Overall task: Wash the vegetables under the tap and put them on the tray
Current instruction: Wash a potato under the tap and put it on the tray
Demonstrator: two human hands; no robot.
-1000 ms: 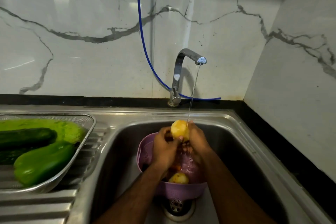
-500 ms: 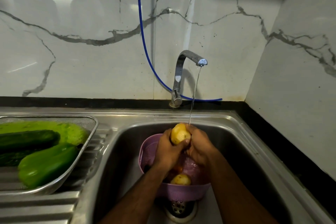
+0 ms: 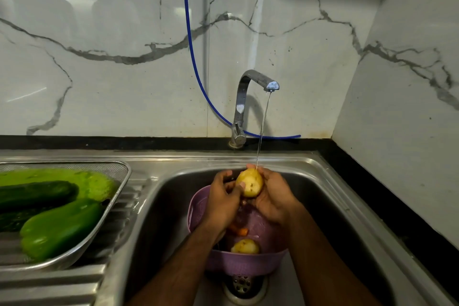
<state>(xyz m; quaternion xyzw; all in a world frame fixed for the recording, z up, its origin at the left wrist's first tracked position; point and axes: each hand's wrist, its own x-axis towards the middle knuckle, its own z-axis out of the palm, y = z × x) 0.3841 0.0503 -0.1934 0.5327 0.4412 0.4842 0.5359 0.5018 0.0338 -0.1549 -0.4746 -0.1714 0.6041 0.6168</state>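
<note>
A yellow potato (image 3: 250, 184) is held under the thin stream from the steel tap (image 3: 250, 84), above the sink. My right hand (image 3: 273, 196) cups it from the right with curled fingers. My left hand (image 3: 223, 201) holds it from the left, thumb on its skin. Below them a purple colander (image 3: 238, 263) stands in the sink with another potato (image 3: 244, 246) and something orange (image 3: 242, 231) inside. The metal mesh tray (image 3: 119, 181) on the draining board at left carries a dark cucumber (image 3: 37, 194), a green pepper (image 3: 62, 226) and another green vegetable (image 3: 94, 181).
The sink's drain (image 3: 242, 285) lies just in front of the colander. A blue hose (image 3: 191, 52) hangs down the marble wall and runs behind the tap. A marble side wall (image 3: 409, 131) closes the right side beyond a black counter strip.
The potato has turned in my hands and now shows more of its face. My left thumb has shifted across it. The view has moved slightly.
</note>
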